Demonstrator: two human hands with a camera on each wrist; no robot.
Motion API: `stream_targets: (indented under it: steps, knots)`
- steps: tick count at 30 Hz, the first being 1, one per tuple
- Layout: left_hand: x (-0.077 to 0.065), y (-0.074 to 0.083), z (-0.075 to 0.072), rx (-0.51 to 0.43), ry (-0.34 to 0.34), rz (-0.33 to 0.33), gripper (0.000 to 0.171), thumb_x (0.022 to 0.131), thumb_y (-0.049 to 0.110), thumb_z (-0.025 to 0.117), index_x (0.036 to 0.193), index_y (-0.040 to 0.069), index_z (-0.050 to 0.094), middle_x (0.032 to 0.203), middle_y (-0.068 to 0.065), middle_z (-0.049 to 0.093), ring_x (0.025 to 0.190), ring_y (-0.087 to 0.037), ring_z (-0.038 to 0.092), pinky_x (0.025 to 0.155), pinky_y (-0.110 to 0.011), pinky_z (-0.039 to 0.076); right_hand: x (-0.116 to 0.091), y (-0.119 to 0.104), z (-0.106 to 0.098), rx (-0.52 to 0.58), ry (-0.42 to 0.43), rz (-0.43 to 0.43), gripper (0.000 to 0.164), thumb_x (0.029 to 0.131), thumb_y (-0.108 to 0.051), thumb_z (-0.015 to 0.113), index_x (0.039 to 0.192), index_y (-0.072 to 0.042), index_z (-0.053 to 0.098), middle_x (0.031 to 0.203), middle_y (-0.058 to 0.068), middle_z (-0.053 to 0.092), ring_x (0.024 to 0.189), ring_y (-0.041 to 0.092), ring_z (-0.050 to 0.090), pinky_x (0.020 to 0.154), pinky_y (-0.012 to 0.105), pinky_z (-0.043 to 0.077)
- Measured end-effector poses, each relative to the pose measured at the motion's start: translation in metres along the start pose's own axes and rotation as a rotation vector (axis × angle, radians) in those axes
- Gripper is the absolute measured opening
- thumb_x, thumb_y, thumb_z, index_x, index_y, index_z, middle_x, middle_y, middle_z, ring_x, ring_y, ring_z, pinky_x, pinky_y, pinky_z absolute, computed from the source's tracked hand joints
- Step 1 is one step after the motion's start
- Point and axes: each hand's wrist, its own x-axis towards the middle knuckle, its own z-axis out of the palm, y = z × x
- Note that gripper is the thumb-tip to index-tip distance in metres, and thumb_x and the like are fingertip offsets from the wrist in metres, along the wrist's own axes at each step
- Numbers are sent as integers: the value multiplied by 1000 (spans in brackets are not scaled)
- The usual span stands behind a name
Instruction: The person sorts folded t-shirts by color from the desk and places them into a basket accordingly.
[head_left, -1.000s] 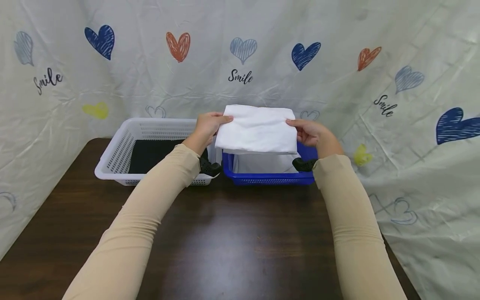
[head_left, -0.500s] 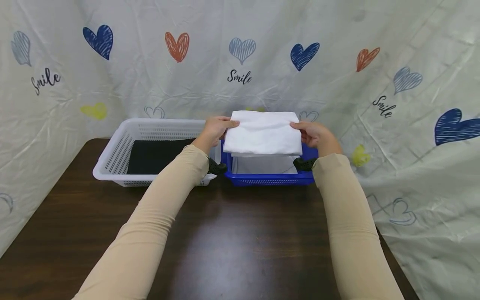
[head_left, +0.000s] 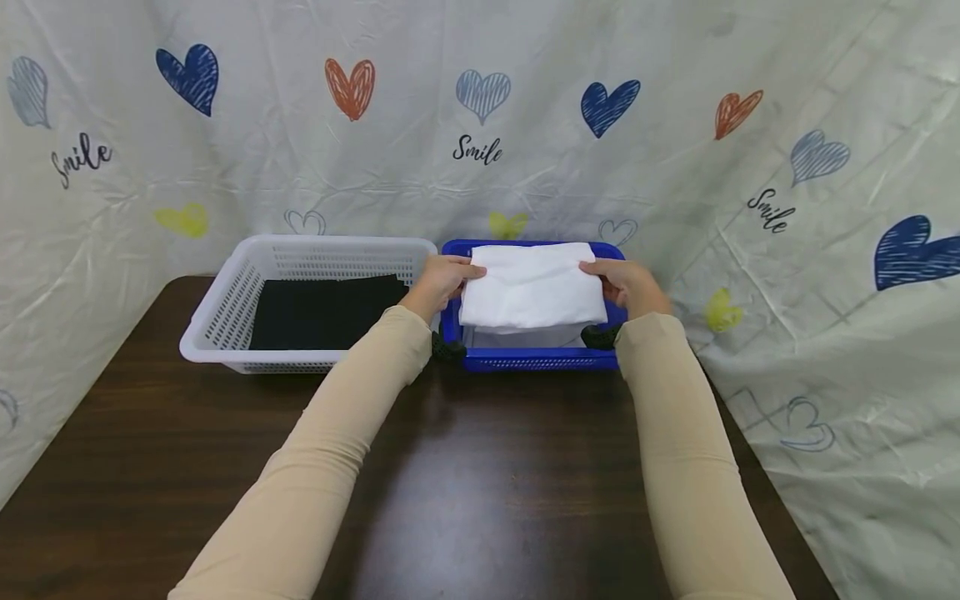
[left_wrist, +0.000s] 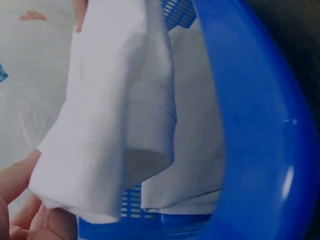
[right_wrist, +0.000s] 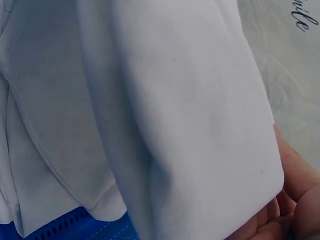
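Note:
A folded white cloth (head_left: 536, 287), probably a garment, is held over the blue basket (head_left: 540, 360). My left hand (head_left: 441, 283) pinches its left edge, thumb on top and fingers beneath. At the opposite edge my right hand (head_left: 630, 283) grips it the same way. Below it, inside the basket, lies another folded white cloth (left_wrist: 195, 135), mostly hidden from the head camera. The right wrist view shows the held cloth (right_wrist: 205, 110) close up, with my right fingers (right_wrist: 300, 175) under its corner.
A white perforated basket (head_left: 217, 354) stands just left of the blue one, with folded black cloth (head_left: 322, 315) inside. Both sit at the back of a dark wooden table (head_left: 480, 475). Behind them hangs a pale curtain (head_left: 405, 158) printed with hearts.
Both hands have lowered the folded white cloth toward the blue basket. The cloth and my left hand have also shifted right, and the white basket is less covered by my left arm.

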Motion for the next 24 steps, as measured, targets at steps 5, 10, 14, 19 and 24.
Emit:
stream_targets:
  steps: [5,10,14,19,24]
  knots:
    - [-1,-5,3,-24,-40,0,53,90,23,75,140,22,58,126,-2,63,104,-20,55,105,-42,40,3,5,7,-1,14,-11,36,89,-23,76,120,-11,63,62,-8,62,57,5,60,57,16,53]
    - [0,-8,7,-52,-57,10,54,90,16,72,142,16,56,144,-5,56,122,-24,55,109,-39,44,3,9,9,7,10,-3,54,90,-18,74,139,-8,55,66,-8,62,61,6,61,61,18,55]
    - [0,-9,12,-10,-51,18,53,90,13,71,141,15,57,147,-6,54,121,-24,58,107,-37,46,2,11,10,-35,-17,-6,56,91,-19,73,142,-9,53,67,-9,61,65,5,59,64,18,54]
    - [-1,-10,18,55,-72,51,55,92,10,68,144,14,54,141,-7,60,60,-10,45,65,-26,39,6,15,13,-61,-10,-5,57,93,-18,70,146,-10,50,68,-9,59,64,5,57,63,17,53]
    - [-3,-10,21,85,-39,46,55,92,7,68,144,13,53,145,-6,57,57,-11,42,59,-26,37,8,18,18,-73,-7,6,56,95,-17,67,147,-10,48,70,-7,60,63,6,60,62,18,54]
